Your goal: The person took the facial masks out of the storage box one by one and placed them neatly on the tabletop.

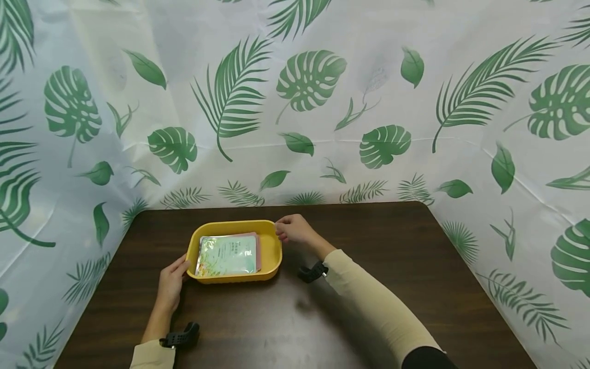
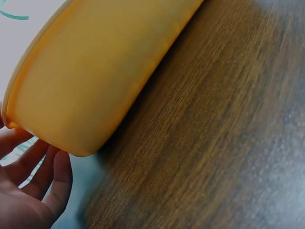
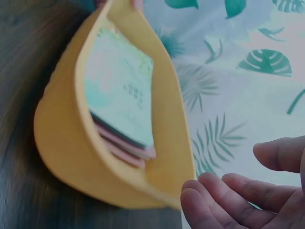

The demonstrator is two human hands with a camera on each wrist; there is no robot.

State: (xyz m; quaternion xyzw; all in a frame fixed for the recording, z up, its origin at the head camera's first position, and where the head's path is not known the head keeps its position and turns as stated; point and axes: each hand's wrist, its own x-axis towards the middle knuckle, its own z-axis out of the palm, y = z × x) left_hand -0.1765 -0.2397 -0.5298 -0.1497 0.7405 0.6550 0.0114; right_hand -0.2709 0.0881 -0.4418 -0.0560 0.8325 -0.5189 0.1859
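A yellow plastic basket stands on the brown table, holding a small stack of flat packets. On top lies a pale green packet with printing; pink packet edges show beneath it. At the basket's left end, my left hand grips the rim, its fingers against the outside of the wall. My right hand is at the far right corner of the basket. In the right wrist view its thumb stands apart from the fingers, whose tips are close beside the rim; whether they touch cannot be told.
The dark wood table extends right of the basket and towards me. Behind it hangs a white sheet printed with green leaves. A black band is on the left wrist, another black band on the right.
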